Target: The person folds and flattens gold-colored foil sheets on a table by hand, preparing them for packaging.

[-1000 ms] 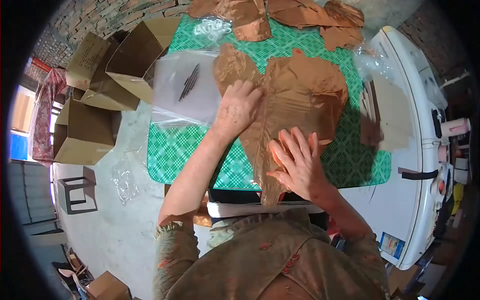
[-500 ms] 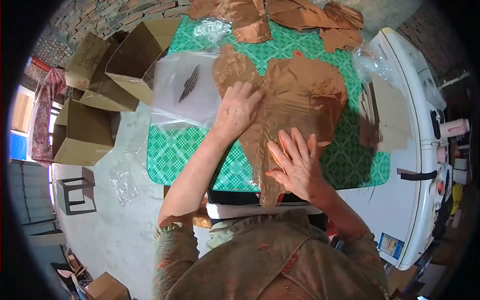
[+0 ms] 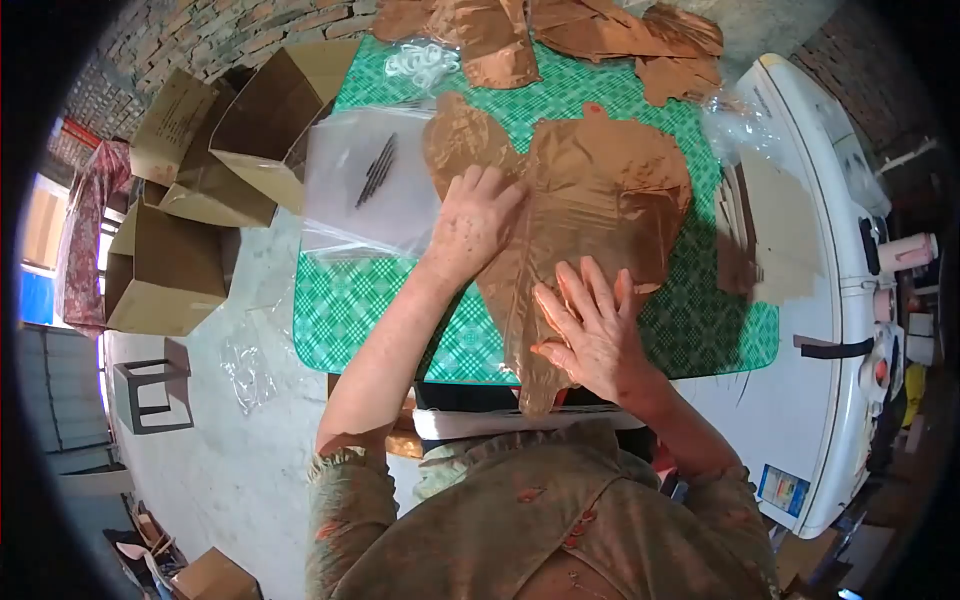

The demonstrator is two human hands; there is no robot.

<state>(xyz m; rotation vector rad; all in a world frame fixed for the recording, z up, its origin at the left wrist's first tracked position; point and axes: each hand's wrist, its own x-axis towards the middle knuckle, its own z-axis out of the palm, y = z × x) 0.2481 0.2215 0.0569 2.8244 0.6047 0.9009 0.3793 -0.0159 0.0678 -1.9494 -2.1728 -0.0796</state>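
A flat, shiny brown foil balloon [image 3: 580, 200], not inflated, lies spread over the table in front of me, its narrow tail hanging past the near edge. My left hand [image 3: 477, 215] rests on its left part with the fingers curled down, pinching the foil near a lengthwise fold; the fingertips are partly hidden. Lower right, my right hand [image 3: 592, 330] presses flat on the balloon with its fingers spread. Left of the balloon is a stack of clear plastic bags [image 3: 345, 175] with a bundle of thin dark sticks [image 3: 377, 172] on top.
The table has a green checked cloth [image 3: 380, 300]. More brown foil pieces [image 3: 500, 50] and white coiled ribbon [image 3: 425, 65] lie at the far side. Cardboard pieces [image 3: 775, 220] sit on a white appliance [image 3: 800, 400] at right. Open cardboard boxes [image 3: 175, 270] and a small stool [image 3: 150, 395] stand left.
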